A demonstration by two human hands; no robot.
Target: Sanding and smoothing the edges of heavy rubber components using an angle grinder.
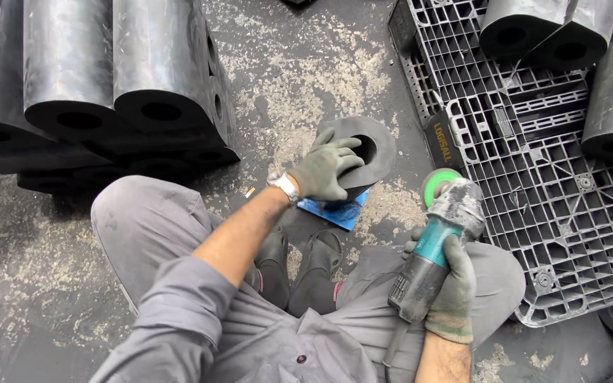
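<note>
A seated person in grey work clothes works on a dusty floor; the gloved left hand (324, 169) grips the rim of a black rubber cylinder (363, 152) at centre frame, which rests on a blue pad (342, 211); the gloved right hand (452, 284) is clenched around a teal angle grinder (434, 241), lower right, its green disc (438, 181) seemingly just clear of the cylinder. More black cylinders (108, 78) are stacked upper left; a dark plastic pallet (533, 177) lies at right.
</note>
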